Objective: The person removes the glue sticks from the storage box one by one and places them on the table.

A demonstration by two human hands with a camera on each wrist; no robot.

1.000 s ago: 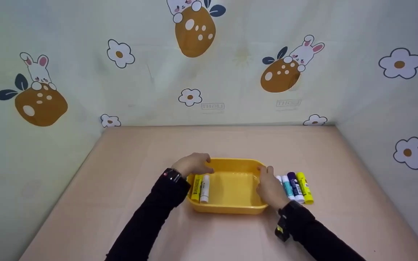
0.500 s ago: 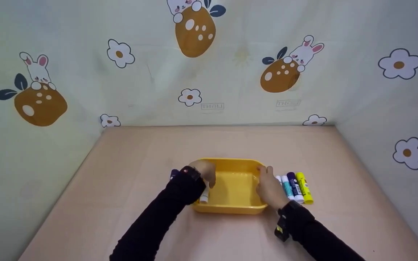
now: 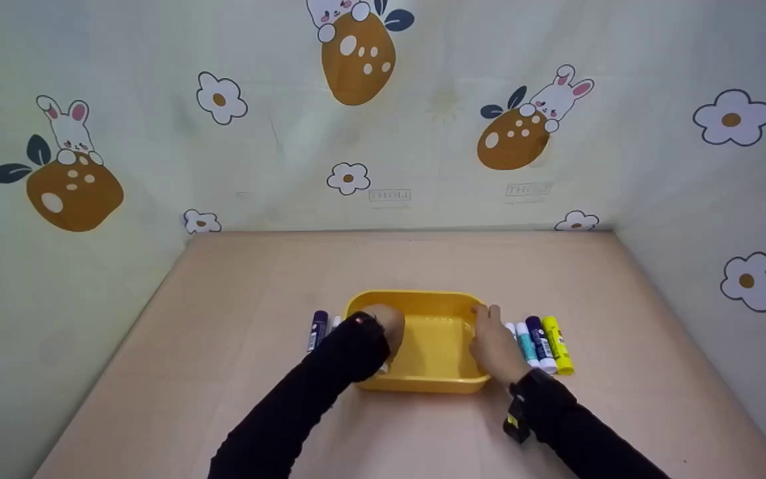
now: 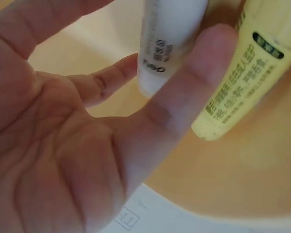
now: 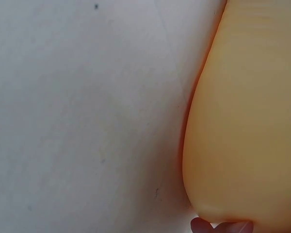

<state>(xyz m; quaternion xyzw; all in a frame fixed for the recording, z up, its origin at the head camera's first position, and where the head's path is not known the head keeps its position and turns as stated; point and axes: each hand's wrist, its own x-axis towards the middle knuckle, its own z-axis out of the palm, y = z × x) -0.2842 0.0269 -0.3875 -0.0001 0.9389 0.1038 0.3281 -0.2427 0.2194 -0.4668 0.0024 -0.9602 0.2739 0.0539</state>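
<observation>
The yellow tray (image 3: 423, 384) lies in the middle of the table. My left hand (image 3: 389, 326) reaches down inside its left end, and the forearm hides much of that side. In the left wrist view, the thumb and a finger sit on opposite sides of a white glue stick (image 4: 172, 29), pinching it. A yellow glue stick (image 4: 242, 77) lies right beside the thumb, in the tray. My right hand (image 3: 497, 346) grips the tray's right rim. Its fingertips (image 5: 235, 227) show at the tray's edge in the right wrist view.
Left of the tray, a dark purple glue stick (image 3: 318, 328) and a white-capped one (image 3: 336, 322) are partly covered by the sleeve. On the right stand-alone row lie a teal stick (image 3: 527, 344), a purple one (image 3: 540, 342) and a yellow one (image 3: 558, 344). A patterned cloth wall (image 3: 423, 146) rises behind.
My left hand has moved from the tray's left rim down and rightward into the tray, onto the white glue stick. Sticks left of the tray have come into view. The right hand stays put.
</observation>
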